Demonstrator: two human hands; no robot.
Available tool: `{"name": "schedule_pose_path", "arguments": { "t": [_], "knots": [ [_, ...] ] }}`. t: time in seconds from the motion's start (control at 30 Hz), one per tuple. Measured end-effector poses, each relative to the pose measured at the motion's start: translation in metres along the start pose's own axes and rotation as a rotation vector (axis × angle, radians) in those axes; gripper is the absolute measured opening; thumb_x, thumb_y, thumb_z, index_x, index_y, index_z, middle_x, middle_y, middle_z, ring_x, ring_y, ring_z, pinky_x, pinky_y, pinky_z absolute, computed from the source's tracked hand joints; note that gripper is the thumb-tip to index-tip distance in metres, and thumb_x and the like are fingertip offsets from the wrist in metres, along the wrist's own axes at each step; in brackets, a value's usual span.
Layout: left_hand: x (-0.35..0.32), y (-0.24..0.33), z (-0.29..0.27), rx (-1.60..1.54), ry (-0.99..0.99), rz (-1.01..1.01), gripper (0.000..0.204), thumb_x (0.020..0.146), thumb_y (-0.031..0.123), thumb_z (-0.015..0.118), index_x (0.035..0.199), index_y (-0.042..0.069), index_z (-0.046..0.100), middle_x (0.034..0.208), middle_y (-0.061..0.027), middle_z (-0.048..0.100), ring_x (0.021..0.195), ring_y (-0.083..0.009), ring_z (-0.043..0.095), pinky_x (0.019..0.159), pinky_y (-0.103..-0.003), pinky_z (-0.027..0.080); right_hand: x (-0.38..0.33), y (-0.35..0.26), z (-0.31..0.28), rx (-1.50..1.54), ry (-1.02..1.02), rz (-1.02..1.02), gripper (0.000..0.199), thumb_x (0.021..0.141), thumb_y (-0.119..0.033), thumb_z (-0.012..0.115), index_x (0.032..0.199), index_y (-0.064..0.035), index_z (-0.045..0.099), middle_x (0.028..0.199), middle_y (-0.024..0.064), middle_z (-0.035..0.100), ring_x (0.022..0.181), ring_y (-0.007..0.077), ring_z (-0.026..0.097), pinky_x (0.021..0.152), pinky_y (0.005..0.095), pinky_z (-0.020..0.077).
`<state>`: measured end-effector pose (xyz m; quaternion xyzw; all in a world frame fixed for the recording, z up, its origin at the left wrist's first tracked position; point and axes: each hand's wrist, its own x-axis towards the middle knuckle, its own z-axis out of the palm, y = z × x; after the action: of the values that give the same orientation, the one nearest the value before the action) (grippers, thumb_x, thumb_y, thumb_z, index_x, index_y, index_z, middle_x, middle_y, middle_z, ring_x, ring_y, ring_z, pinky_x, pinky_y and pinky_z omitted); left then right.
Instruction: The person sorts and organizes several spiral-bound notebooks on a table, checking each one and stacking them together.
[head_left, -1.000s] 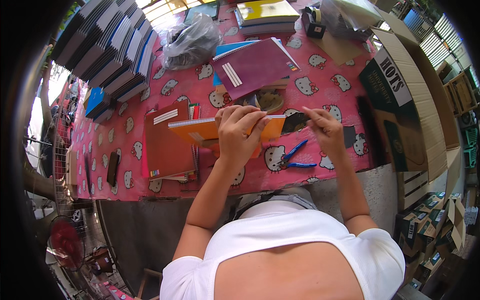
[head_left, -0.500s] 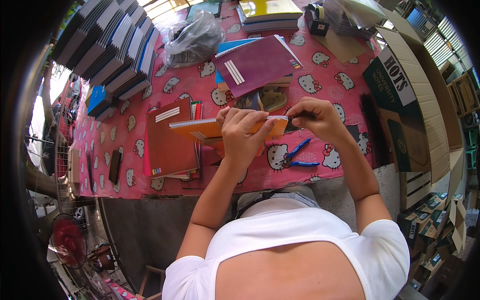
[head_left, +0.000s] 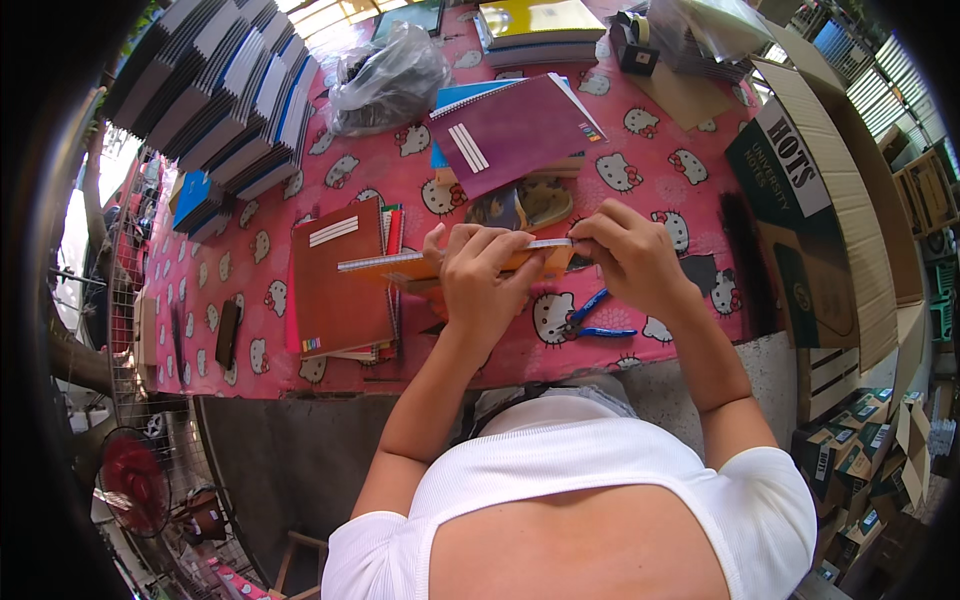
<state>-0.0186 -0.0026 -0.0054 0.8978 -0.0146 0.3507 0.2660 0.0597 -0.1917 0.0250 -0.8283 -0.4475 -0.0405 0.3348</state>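
An orange notebook [head_left: 400,266] is held on edge over the near part of the table, its bound edge facing up. My left hand [head_left: 485,265] is closed around its middle, thumb on the near side and fingers over the top. At the notebook's right end, my right hand [head_left: 632,252] pinches at the corner of the bound edge; anything small between the fingertips is hidden. Just below that hand, pliers with blue handles [head_left: 608,332] lie spread on the table. A brown-red notebook [head_left: 340,270] tops a small pile to the left. Beyond my hands, a purple spiral notebook [head_left: 520,132] rests on other notebooks.
Tall stacks of notebooks [head_left: 215,110] stand at the far left. A grey plastic bag [head_left: 390,80], yellow-topped notebooks [head_left: 540,20] and a tape dispenser [head_left: 635,45] sit at the back. A large cardboard box [head_left: 800,230] borders the right side of the pink patterned tablecloth [head_left: 270,215].
My right hand has moved slightly up and left, its fingertips now against the notebook's right end. The left hand keeps its hold, and the notebook has barely shifted.
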Motion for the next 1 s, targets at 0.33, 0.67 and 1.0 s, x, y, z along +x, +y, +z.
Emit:
{"name": "schedule_pose_path", "arguments": {
  "t": [0.33, 0.67, 1.0],
  "knots": [
    [0.000, 0.003, 0.004, 0.004, 0.013, -0.003, 0.017, 0.066, 0.020, 0.079, 0.080, 0.014, 0.072, 0.080, 0.0034, 0.068, 0.080, -0.0151, 0.059, 0.097, -0.041, 0.025, 0.010, -0.016, 0.001, -0.011, 0.129, 0.038, 0.015, 0.077, -0.008, 0.069, 0.090, -0.0065, 0.061, 0.090, 0.0089, 0.058, 0.083, 0.0280, 0.061, 0.063, 0.0377, 0.0484],
    [-0.019, 0.003, -0.025, -0.139, -0.059, -0.034, 0.020, 0.061, 0.020, 0.081, 0.079, 0.018, 0.072, 0.081, 0.0052, 0.069, 0.078, -0.0130, 0.058, 0.089, -0.036, 0.030, -0.047, 0.024, 0.069, -0.205, -0.143, 0.092, 0.035, 0.074, -0.008, 0.064, 0.107, -0.0016, 0.056, 0.118, 0.0170, 0.052, 0.109, 0.0331, 0.051, 0.084, 0.0429, 0.0467],
    [-0.021, -0.002, -0.028, -0.043, -0.075, 0.054, 0.035, 0.059, 0.026, 0.083, 0.086, 0.011, 0.067, 0.085, -0.0012, 0.066, 0.090, -0.0211, 0.059, 0.094, -0.042, 0.034, 0.040, 0.122, 0.104, -0.205, -0.150, 0.143, 0.028, 0.078, -0.018, 0.067, 0.102, -0.0077, 0.056, 0.092, 0.0128, 0.066, 0.085, 0.0364, 0.064, 0.072, 0.0458, 0.0523]
  ]
}}
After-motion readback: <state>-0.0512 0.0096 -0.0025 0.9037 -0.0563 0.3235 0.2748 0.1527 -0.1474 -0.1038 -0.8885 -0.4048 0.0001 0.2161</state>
